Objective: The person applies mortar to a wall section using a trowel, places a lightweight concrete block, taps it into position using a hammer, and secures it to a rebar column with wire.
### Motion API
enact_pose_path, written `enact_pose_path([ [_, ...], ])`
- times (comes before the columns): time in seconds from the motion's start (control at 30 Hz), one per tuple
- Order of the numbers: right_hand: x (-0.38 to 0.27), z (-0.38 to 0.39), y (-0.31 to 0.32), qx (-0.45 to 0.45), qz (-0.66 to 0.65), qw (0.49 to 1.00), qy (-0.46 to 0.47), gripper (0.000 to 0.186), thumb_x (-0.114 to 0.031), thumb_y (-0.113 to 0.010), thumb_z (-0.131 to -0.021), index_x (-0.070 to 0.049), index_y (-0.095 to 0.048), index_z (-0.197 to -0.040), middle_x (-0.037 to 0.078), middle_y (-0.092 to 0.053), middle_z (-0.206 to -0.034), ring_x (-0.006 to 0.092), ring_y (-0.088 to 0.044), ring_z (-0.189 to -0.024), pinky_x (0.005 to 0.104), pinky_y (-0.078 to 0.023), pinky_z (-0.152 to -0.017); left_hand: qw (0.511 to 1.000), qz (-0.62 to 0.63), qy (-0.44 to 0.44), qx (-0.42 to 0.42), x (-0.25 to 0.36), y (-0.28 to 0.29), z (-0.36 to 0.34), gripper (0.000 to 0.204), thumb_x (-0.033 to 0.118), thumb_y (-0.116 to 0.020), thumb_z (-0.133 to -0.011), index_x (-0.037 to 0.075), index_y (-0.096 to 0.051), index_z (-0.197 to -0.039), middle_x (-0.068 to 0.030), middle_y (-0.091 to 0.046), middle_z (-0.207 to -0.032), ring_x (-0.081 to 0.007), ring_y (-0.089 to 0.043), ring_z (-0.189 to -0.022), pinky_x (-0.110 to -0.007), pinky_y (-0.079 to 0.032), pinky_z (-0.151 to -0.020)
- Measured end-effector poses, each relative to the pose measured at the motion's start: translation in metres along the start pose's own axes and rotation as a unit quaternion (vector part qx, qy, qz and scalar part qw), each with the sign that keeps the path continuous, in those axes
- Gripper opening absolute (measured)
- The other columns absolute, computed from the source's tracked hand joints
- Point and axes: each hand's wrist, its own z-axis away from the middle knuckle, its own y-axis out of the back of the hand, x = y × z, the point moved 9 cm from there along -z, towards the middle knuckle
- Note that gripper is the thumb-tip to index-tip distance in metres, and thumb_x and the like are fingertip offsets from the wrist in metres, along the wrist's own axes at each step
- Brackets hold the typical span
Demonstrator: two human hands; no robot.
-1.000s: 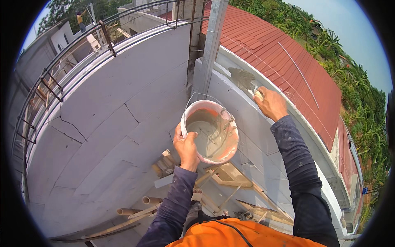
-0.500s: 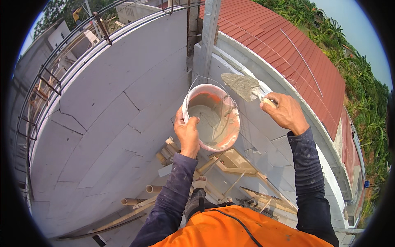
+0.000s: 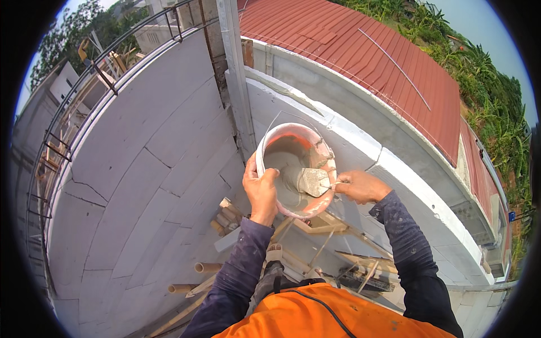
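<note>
My left hand (image 3: 261,188) grips the left rim of a mortar-smeared bucket (image 3: 331,163), thumb over the edge. Wet grey mortar (image 3: 290,174) lies inside it, and a thin wire handle stands up behind the rim. In my right hand (image 3: 363,187), closed round its handle, is a pointed trowel (image 3: 314,182). Its blade is inside the bucket, coated with mortar; whether the tip is sunk into the mortar I cannot tell. Beyond the bucket runs a white block wall (image 3: 360,141), with a grey strip of mortar (image 3: 290,96) along part of its top.
A tall grey block wall (image 3: 141,158) rises at the left, steel reinforcing bars (image 3: 107,79) along its top. A metal post (image 3: 235,79) stands in the corner. Wooden scaffolding (image 3: 332,225) and bamboo poles (image 3: 208,267) are below me. A red roof (image 3: 360,62) slopes beyond the right wall.
My right hand has lowered the trowel from above the wall into the bucket. The view has shifted right, and the mortar strip on the wall top now shows more fully.
</note>
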Motion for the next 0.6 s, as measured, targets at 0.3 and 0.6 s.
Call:
enact_pose_path([
  [0.3,0.052,0.039,0.031,0.070,-0.238,0.969,-0.016,0.033,-0.041,-0.062,-0.097,-0.012,-0.073,-0.107,0.002,-0.060,-0.070,0.0096,-0.054,-0.048,0.0273,-0.042,-0.043,0.999,0.047,0.008,0.012,0.005,-0.031,0.012,0.065,-0.004,-0.060,-0.077,-0.004,-0.059,-0.142,-0.0094,-0.068,-0.130,-0.0183,-0.063,-0.119,-0.031,-0.048,-0.104],
  [0.6,0.043,0.043,0.110,0.226,-0.164,0.960,0.015,0.038,-0.042,-0.062,-0.095,-0.008,-0.073,-0.108,0.006,-0.064,-0.073,0.0168,-0.062,-0.059,0.0344,-0.050,-0.056,0.998,0.059,0.017,0.025,-0.003,-0.021,0.013,0.065,-0.005,-0.058,-0.077,-0.005,-0.059,-0.142,-0.0109,-0.068,-0.129,-0.0193,-0.064,-0.117,-0.033,-0.049,-0.104],
])
